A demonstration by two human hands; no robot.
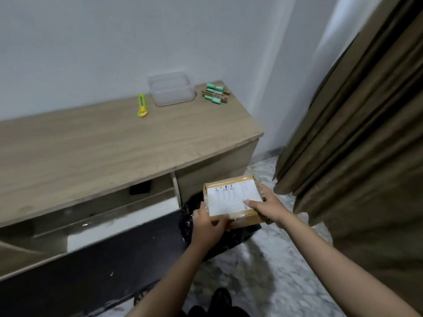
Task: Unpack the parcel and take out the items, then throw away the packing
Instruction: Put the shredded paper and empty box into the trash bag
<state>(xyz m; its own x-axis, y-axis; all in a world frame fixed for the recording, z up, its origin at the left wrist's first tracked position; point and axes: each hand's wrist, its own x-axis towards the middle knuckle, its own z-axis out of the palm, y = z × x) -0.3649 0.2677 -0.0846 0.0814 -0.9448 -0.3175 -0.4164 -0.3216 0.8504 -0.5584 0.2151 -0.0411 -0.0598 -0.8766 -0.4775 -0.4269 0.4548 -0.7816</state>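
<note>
Arms: both forearms bare, no sleeves in view
Hands: left hand and right hand ungloved, no rings or watch showing

We have just one view, from a camera on the person's head. We look forward and down, with the hands close and the counter farther off to the left.

The table is light wood and stands against a white wall. On its far right part lie a yellow cutter, a clear plastic tub just right of it, and green-capped tubes at the corner.
</note>
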